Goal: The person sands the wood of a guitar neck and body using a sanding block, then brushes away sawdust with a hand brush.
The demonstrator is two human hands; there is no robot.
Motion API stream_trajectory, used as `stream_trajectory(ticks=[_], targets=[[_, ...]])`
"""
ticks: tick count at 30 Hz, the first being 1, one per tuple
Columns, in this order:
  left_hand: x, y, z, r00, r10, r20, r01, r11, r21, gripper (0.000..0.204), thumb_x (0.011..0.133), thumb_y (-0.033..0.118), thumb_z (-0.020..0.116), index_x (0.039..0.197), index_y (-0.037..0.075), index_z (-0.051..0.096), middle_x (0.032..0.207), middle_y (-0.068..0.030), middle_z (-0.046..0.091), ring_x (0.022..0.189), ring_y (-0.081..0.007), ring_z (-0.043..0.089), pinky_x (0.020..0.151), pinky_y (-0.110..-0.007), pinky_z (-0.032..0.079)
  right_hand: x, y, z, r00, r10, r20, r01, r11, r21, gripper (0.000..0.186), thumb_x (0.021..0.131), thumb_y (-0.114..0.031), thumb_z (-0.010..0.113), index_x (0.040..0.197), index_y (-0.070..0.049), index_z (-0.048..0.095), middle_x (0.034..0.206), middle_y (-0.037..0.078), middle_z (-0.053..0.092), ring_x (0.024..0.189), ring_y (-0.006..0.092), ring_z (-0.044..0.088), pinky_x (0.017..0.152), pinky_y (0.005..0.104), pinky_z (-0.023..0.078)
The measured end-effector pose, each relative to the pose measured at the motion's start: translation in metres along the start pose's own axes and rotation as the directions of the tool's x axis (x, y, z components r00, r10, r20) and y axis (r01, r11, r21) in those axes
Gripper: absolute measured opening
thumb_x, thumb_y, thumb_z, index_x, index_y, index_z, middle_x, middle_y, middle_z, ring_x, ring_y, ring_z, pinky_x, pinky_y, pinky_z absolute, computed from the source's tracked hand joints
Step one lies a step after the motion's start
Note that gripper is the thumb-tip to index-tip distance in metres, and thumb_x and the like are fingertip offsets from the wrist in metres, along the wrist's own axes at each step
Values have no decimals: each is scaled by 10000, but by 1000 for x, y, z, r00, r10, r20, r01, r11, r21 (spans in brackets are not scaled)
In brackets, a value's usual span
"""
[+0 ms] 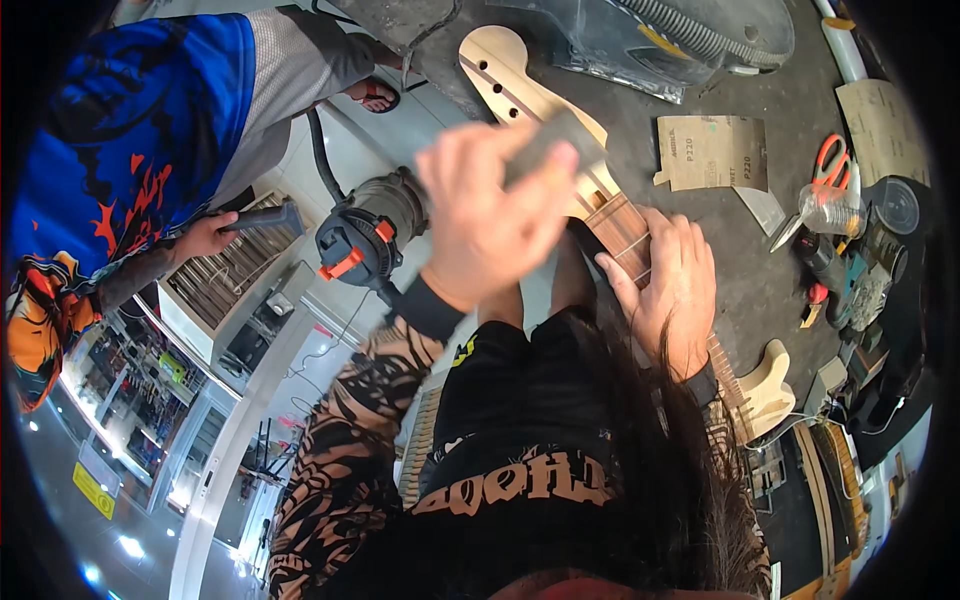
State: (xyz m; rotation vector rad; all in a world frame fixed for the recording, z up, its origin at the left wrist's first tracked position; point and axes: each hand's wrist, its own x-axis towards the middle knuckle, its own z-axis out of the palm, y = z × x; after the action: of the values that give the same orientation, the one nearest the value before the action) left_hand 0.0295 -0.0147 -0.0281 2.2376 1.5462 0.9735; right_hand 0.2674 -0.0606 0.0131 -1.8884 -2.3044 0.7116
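Observation:
A guitar neck (570, 105) of pale wood lies slantwise in front of me, its headstock with several peg holes at the far end. Its dark, fretted fingerboard (618, 228) runs toward my right. My left hand (495, 215), smeared by motion, is closed on a grey sanding block (560, 145) over the neck, near where headstock and fingerboard meet. Whether the block touches the wood cannot be made out. Lower along the neck, my right hand (672, 280) lies over the fingerboard, its fingers across the top and the thumb at the near edge.
On the grey bench (610, 100) are sandpaper sheets (710, 150), orange-handled scissors (832, 160), a clear plastic cup (832, 212) and a pale wooden piece (768, 395). A ribbed hose (690, 35) lies at the back. Left stand a vacuum (360, 240) and a person in blue (140, 110).

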Motion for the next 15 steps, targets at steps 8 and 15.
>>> stream_trajectory(ticks=[8,15], targets=[[-4,-2,-42,965,-264,7,245,885,-397,393,946,108,851,1322,21,777,1454,-185,699,1270,-367,643,1104,-464,501,-10,-22,-10,942,-86,-325,211,904,371,808,855,-247,948,1553,-66,583,1374,203,608,1207,305,631,975,416,567],[-32,45,-70,905,-396,153,383,606,-697,484,964,111,843,1406,-40,716,1478,-218,696,1322,-350,658,1146,-454,505,7,-77,-11,1000,-30,2,9,366,930,806,1074,-268,785,1705,21,375,1523,196,493,1400,289,571,1130,449,533]])
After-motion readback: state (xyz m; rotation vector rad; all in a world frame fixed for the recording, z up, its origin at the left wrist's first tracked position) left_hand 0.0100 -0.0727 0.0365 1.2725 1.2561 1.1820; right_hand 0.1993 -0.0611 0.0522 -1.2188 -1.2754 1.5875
